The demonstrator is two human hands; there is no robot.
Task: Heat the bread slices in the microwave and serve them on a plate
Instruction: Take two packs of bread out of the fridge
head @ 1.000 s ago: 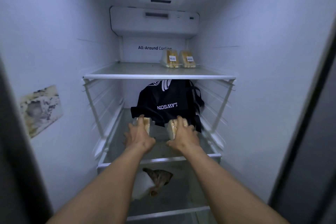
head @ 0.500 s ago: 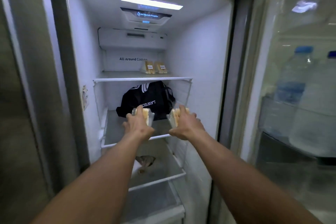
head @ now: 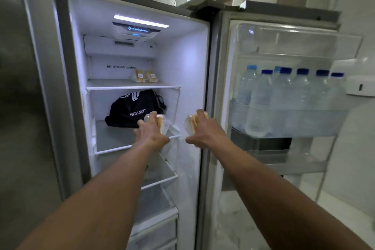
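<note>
Both arms reach out in front of the open fridge. My left hand (head: 151, 133) grips a clear-wrapped pack of bread slices (head: 160, 121), held level with the front edge of the middle shelf (head: 113, 138). My right hand (head: 203, 132) grips a second wrapped bread pack (head: 191, 123), held in front of the fridge's right wall edge. Two more wrapped bread packs (head: 145, 76) stand on the top shelf at the back.
A black bag (head: 134, 108) printed LAWSON lies on the middle shelf. The open fridge door (head: 284, 158) stands to the right, with several water bottles (head: 284, 99) in its rack. Lower shelves and drawers (head: 156, 215) lie below my arms. The steel left door (head: 24, 107) is closed.
Both hands have drawn the bread packs back from over the middle shelf to the fridge opening. The view has backed away and turned right, so the open door and bottles now show.
</note>
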